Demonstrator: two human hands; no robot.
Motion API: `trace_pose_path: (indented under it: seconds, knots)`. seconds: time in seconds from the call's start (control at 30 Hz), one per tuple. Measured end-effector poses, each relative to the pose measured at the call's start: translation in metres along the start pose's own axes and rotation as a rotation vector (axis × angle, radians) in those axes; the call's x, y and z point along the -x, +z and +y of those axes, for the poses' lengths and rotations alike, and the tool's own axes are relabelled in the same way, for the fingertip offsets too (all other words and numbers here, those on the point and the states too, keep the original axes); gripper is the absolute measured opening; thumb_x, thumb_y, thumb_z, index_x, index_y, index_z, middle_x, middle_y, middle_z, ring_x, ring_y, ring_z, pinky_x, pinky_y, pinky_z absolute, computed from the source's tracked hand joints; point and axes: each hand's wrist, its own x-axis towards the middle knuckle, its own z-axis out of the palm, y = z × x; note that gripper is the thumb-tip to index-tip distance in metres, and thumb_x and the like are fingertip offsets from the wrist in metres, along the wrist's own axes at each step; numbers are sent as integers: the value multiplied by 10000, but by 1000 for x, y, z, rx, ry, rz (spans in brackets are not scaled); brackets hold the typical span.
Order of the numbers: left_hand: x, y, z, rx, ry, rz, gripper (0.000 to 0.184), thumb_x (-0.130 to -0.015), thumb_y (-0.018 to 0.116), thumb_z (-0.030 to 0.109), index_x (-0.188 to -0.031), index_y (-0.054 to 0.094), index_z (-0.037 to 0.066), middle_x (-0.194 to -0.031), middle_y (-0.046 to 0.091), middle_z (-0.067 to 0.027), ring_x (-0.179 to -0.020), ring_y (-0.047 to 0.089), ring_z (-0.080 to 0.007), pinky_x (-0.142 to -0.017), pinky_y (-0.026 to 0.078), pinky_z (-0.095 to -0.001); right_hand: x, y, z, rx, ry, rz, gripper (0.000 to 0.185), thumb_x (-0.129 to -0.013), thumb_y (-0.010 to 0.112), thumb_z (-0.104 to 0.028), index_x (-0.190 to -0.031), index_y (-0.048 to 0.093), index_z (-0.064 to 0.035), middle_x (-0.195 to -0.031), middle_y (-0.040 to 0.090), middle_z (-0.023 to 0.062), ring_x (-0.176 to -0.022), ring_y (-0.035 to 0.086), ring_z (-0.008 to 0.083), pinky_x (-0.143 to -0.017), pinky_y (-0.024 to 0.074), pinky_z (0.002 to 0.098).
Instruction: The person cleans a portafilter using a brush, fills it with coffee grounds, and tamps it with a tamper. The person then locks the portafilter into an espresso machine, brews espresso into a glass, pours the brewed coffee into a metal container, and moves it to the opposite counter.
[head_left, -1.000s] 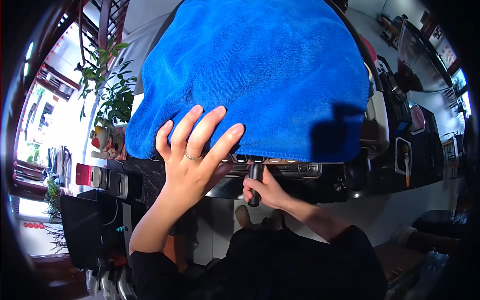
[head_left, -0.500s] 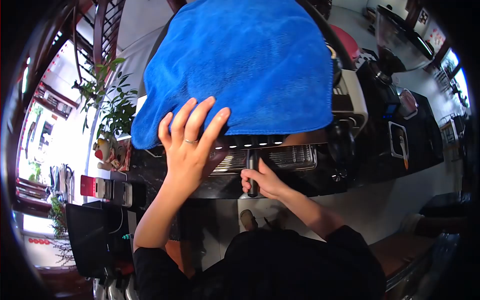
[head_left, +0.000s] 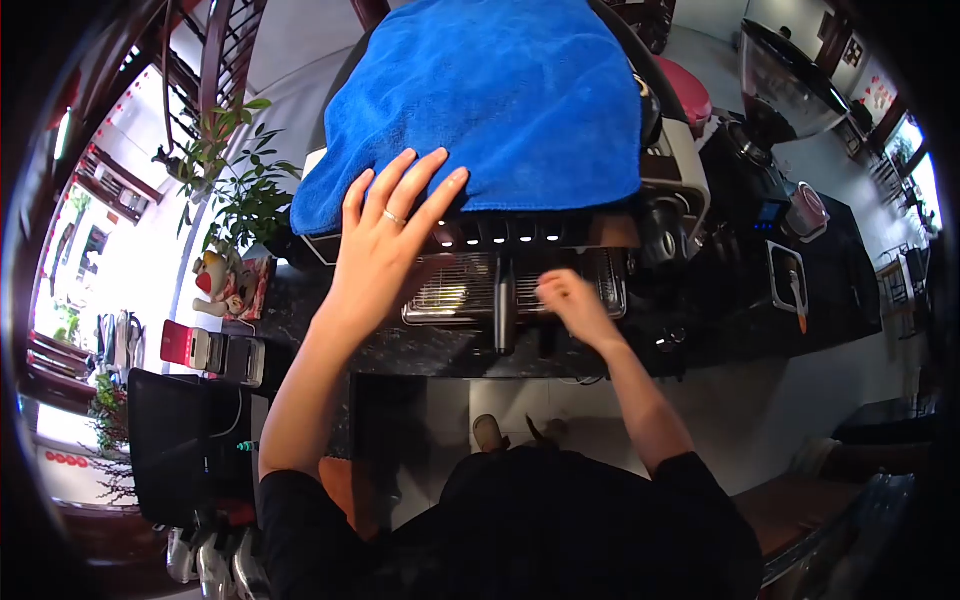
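A blue towel (head_left: 500, 110) is draped over the top of an espresso machine (head_left: 685, 165). My left hand (head_left: 385, 225), a ring on one finger, rests on the towel's front edge with its fingers stretched out. Below the row of lit buttons, a portafilter (head_left: 504, 310) points its dark handle toward me over the metal drip tray (head_left: 440, 298). Just right of that handle, and apart from it, is my right hand (head_left: 575, 300). Its fingers are curled and slightly blurred, with nothing visible in them.
To the right stand a coffee grinder (head_left: 770, 130) with a clear hopper and a small tray (head_left: 787, 275) holding a brush-like tool. A leafy plant (head_left: 250, 195), a figurine (head_left: 215, 285) and a red-and-silver box (head_left: 195, 347) are on the left. The black counter's edge (head_left: 440, 365) runs before me.
My right hand has let go of the portafilter handle and moved up and right of it. My left hand stays on the towel. The view has shifted slightly.
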Motion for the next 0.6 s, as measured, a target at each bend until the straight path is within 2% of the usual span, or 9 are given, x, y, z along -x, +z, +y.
trace_pose_path:
  seconds: [0.07,0.17,0.2,0.27,0.3,0.4,0.5,0.53,0.6]
  knots:
    - [-1,-1,-1,8,11,15,714,-709,698,136,-1362,416,198,-1404,386,-29,-1290,363,-235,-1055,261,-442,4,-25,16,28,86,233,211,-894,612,-184,-838,586,18,-588,543,0,-537,484,57,-501,409,223]
    - [0,3,0,-37,2,50,714,-700,700,106,-1353,429,208,-1392,405,-18,-1281,383,-221,-1050,272,-432,3,-46,38,234,-29,392,243,-864,651,-196,-838,589,38,-606,588,54,-528,528,88,-507,433,253]
    - [-1,2,1,-37,2,44,704,-708,701,118,-1354,429,182,-1398,402,-30,-1292,371,-237,-1057,269,-439,3,-43,16,199,-2,375,245,-849,658,-181,-903,580,46,-664,634,120,-585,615,183,-574,473,285]
    - [-2,0,4,-49,2,44,706,-710,708,126,-1357,426,152,-1406,396,-48,-1303,359,-265,-1064,270,-452,-7,-38,1,231,-86,418,253,-833,656,-162,-970,565,30,-791,656,168,-733,651,297,-669,492,341]
    - [-1,-3,6,-36,-5,44,703,-713,709,119,-1356,428,152,-1404,397,-57,-1304,357,-277,-1063,271,-457,-20,-33,7,330,-245,475,278,-825,647,-161,-1034,555,-1,-904,648,181,-835,624,356,-744,489,400]
    - [6,-3,15,26,-21,162,691,-703,727,86,-1334,450,129,-1388,405,-112,-1300,358,-325,-1071,261,-460,-40,-28,15,723,-145,500,252,-835,626,-197,-1022,585,-33,-956,637,174,-912,601,363,-786,491,434]
    - [44,-4,29,227,-87,277,582,-701,717,50,-1248,516,67,-1338,448,-142,-1251,416,-317,-1039,307,-421,-55,-34,31,703,-126,468,245,-848,603,-211,-1008,597,-26,-923,636,170,-906,610,342,-763,501,402]
    - [61,-1,32,357,-134,294,542,-706,708,43,-1220,538,58,-1309,475,-138,-1230,438,-306,-1016,329,-404,-55,-38,32,610,-204,470,245,-865,572,-219,-1013,606,-27,-903,647,156,-879,629,296,-736,511,366]
    - [99,1,38,530,-228,178,431,-724,669,-1,-1143,570,18,-1198,553,-157,-1133,519,-310,-966,392,-379,-54,-49,20,761,-268,387,237,-875,554,-222,-995,609,-26,-884,646,145,-860,630,268,-728,508,346]
